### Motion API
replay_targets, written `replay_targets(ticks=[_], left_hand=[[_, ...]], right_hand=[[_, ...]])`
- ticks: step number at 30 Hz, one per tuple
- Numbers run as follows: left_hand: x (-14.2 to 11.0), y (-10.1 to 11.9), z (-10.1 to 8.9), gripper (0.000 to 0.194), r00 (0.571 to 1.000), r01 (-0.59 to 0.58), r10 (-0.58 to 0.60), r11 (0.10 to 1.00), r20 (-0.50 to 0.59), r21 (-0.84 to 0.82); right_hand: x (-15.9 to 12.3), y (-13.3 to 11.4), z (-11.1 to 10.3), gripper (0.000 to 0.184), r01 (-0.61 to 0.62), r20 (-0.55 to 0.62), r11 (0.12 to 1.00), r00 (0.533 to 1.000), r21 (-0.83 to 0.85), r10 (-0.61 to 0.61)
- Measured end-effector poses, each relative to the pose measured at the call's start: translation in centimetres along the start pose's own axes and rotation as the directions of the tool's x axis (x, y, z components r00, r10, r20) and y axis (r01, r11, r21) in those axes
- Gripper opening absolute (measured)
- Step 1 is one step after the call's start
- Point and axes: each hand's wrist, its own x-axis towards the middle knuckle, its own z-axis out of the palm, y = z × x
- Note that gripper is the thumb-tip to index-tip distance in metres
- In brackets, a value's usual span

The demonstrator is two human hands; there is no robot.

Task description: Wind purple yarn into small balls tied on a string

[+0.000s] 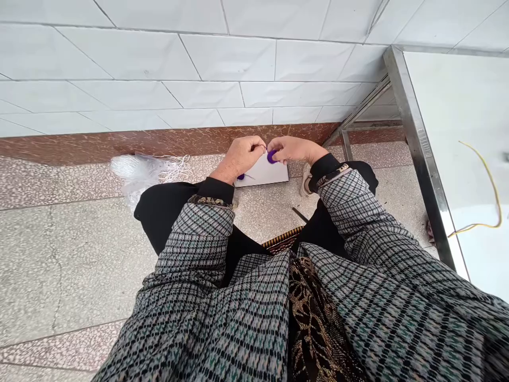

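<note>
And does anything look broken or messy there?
Maybe the floor: a thin, jagged dark line at the left looks like a crack. A yellow string also lies loose, curled on the white table.

A: What lies left of the board (264, 174)?
B: A bag (135, 172) with cords (175, 168), on the floor (91, 249), well apart from it.
A: Right of it?
B: A shoe (306, 180) just beside it; farther right, a table (441, 175) with a loose cord (498, 206) on top.
A: Behind it?
B: The wall (214, 58).
A: Before it?
B: A seat's edge (282, 240), near the person.
A: And on or over it?
B: A tuft (240, 176) at its near left corner. The left hand (242, 155) is over its left part, the right hand (293, 149) over its far right corner, a ball (272, 156) in its fingers.
</note>
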Motion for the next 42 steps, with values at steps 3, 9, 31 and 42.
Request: replay_targets(ticks=[3, 9, 31, 42], left_hand=[[0.3, -0.7, -0.2, 0.017, 0.999, 0.036, -0.036, 0.999, -0.020, 0.027], [0.3, -0.2, 0.7, 0.018, 0.992, 0.041, -0.041, 0.999, 0.121, -0.001], [-0.2, -0.2, 0.5, 0.022, 0.970, -0.025, 0.028, 1.000, 0.240, -0.017], [0.0, -0.3, -1.1, 0.017, 0.995, 0.071, -0.070, 0.997, 0.065, -0.021]], right_hand=[[-0.8, -0.6, 0.0, 0.023, 0.060, 0.149, 0.973, 0.984, 0.223, -0.095], [-0.2, -1.0, 0.1, 0.021, 0.272, -0.192, 0.788, 0.961, 0.553, -0.197], [1.2, 0.3, 0.5, 0.025, 0.192, -0.214, 0.949, 0.967, 0.250, -0.139], [-1.0, -1.6, 0.1, 0.028, 0.261, -0.104, 0.790, 0.964, 0.554, -0.246]])
